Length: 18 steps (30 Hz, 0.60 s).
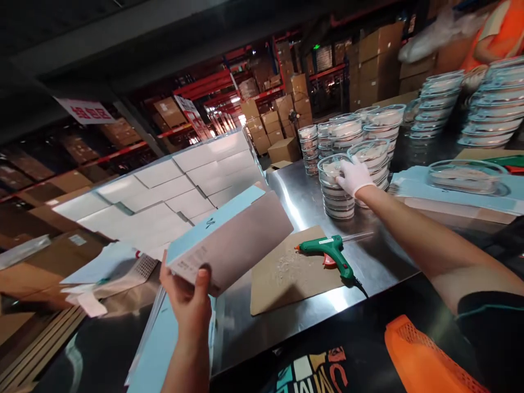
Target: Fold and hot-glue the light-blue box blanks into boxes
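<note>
My left hand (186, 292) is wrapped round one end of a long white and light-blue carton (241, 240), holding it tilted above the table. The thumb presses on its near side. My right hand (355, 176), in a white glove, grips the rim of the top clear round container in a short stack (339, 204). Its fingertips are partly hidden inside the rim. Between the hands, a green glue gun (331, 251) lies on a piece of brown cardboard (268, 295), with a clear glue stick out of its back.
White cartons (164, 191) are piled at the left. Taller stacks of clear containers (436, 103) stand at the back right. A clear oval dish (466, 177) rests on light-blue sheets (413, 188) at the right. Another person in an orange vest (507, 33) is behind the stacks.
</note>
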Motion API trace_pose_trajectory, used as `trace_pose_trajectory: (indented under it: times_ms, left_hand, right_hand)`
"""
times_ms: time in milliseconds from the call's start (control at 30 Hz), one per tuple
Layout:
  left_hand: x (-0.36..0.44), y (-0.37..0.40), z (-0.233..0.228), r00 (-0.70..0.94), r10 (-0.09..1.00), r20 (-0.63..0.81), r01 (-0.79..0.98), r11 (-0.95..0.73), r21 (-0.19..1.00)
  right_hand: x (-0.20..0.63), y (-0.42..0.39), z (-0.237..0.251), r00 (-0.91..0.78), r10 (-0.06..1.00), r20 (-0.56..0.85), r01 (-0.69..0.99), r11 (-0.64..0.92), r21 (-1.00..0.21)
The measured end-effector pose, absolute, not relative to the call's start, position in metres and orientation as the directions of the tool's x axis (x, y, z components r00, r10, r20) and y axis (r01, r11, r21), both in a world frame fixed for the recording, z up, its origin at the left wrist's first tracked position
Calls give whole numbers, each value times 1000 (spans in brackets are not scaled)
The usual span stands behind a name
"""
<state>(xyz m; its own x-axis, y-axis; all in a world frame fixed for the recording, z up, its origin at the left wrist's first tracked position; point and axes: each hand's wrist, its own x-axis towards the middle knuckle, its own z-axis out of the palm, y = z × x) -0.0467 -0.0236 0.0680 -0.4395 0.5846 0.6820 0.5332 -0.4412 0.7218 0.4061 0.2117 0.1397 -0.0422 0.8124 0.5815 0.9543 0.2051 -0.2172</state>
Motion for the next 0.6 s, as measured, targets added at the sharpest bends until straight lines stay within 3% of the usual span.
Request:
trace_pose_trajectory:
  times_ms: [100, 233, 300, 367, 433, 600]
  left_hand:
    - [-46, -26, 29, -539, 639, 549, 334, -436, 835]
    - [-34, -35, -5, -474, 813, 338, 205, -272, 940]
    - [-30, -37, -14, -449, 848, 281, 186, -219, 958]
    - [-24, -36, -19, -454, 857, 242, 130, -205, 970]
    - [-16, -30, -22, -428, 888, 171, -37, -206, 978]
    - [36, 5, -20, -124, 991, -56, -531, -18, 847]
  right_hand:
    - [420, 238, 142, -48, 820, 571, 954, 207, -217]
    - [415, 242, 156, -20, 753, 658, 950, 220, -223]
    - [410, 238, 163, -50, 710, 702, 935, 280, -216]
    - [405, 233, 167, -85, 665, 742, 908, 359, -217]
    - [401, 223, 166, -108, 630, 769, 878, 423, -224]
    - [403, 159, 136, -151, 589, 794, 866, 466, -181]
